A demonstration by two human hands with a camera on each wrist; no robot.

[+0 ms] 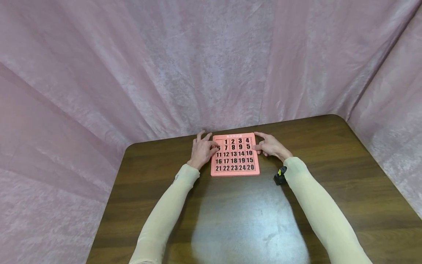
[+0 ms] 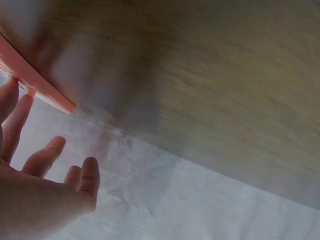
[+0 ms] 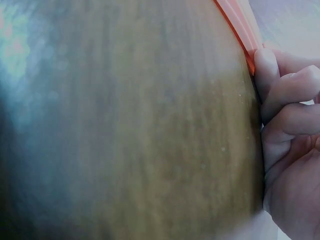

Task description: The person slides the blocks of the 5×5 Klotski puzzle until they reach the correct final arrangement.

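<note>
A pink sliding number puzzle (image 1: 233,173) lies flat near the table's far edge, its tiles bearing black numbers. The grid's top left corner shows a gap, with the 6 tile below it and 1 to 4 to its right. My left hand (image 1: 200,149) is at the puzzle's left side, thumb and index finger touching the area of the 6 tile; in the left wrist view its other fingers spread loosely. At the right edge, my right hand (image 1: 271,145) holds the frame, index finger by the top corner, thumb lower on the side, the other fingers curled under.
The brown wooden table (image 1: 148,183) has rounded far corners. Pink velvet curtains (image 1: 211,66) hang right behind it and at both sides. A black wrist device (image 1: 280,176) sits at the right sleeve. Light glares on the tabletop in front of the puzzle.
</note>
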